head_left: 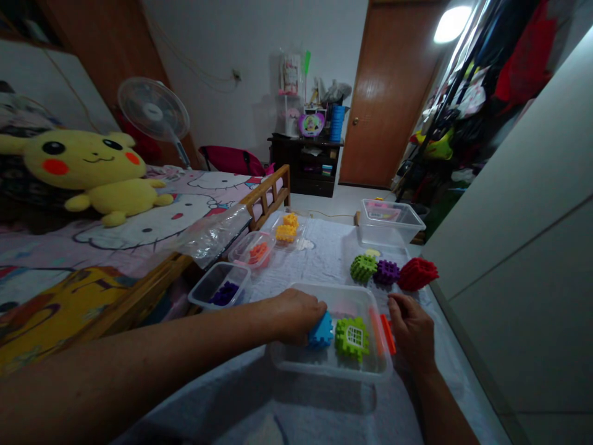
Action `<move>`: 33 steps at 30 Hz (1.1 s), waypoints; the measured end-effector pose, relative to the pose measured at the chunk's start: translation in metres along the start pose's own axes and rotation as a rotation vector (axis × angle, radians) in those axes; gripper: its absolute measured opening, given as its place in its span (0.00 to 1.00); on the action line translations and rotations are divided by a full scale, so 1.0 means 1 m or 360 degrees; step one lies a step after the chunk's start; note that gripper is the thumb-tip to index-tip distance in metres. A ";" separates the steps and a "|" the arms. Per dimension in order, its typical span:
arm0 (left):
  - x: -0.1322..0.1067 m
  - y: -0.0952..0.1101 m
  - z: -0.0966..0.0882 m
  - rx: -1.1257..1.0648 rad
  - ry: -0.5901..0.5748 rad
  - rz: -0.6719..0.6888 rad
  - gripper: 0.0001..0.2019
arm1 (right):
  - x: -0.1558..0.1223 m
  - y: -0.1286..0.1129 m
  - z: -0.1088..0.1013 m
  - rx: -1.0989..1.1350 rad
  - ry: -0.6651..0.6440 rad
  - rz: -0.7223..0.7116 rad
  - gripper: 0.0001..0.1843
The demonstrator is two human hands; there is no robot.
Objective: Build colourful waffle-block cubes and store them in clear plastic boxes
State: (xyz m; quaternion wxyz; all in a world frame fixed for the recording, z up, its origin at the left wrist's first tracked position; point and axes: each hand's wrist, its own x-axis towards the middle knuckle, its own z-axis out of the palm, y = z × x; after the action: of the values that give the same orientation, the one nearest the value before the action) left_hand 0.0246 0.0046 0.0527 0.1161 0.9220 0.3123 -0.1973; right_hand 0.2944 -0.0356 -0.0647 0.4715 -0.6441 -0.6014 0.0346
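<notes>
My left hand [299, 316] reaches into a clear plastic box [324, 369] with its fingers closed on blue notched building blocks [321, 332]. Beside them in the box lies a green notched block [351, 340] with a white grid window in it. At the right wall of the box, my right hand [412, 330] is curled around an orange-red block [388, 334], part of which shows through the clear plastic. Its fingertips are partly hidden. Beyond the box stand stacks of green blocks [363, 269], purple blocks [386, 272] and red blocks [417, 274].
Along the left are small clear tubs with purple blocks [225, 293], orange blocks [258, 252] and yellow blocks [286, 231]. A larger clear bin [390, 233] stands at the back right. A wooden bed rail [266, 198] borders the cloth-covered surface [319, 244]; a white cabinet [523, 247] is at right.
</notes>
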 end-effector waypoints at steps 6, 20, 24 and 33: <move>0.005 0.002 0.002 -0.0091 0.0047 0.0098 0.21 | 0.001 -0.001 0.001 -0.0015 -0.0003 -0.0025 0.13; 0.006 0.008 -0.001 -0.0428 0.0048 0.0116 0.41 | 0.000 -0.002 0.001 -0.0013 0.0000 -0.0026 0.12; 0.007 0.013 0.000 -0.0391 0.0107 0.0107 0.30 | 0.000 -0.002 0.000 -0.0015 0.0002 -0.0034 0.12; -0.001 0.005 -0.007 -0.0256 0.0108 0.0101 0.21 | 0.001 -0.003 0.000 0.0007 0.0003 -0.0018 0.13</move>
State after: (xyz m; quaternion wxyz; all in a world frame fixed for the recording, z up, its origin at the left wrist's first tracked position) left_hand 0.0292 0.0021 0.0600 0.1853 0.9252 0.3017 -0.1363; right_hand 0.2924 -0.0352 -0.0626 0.4736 -0.6398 -0.6044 0.0327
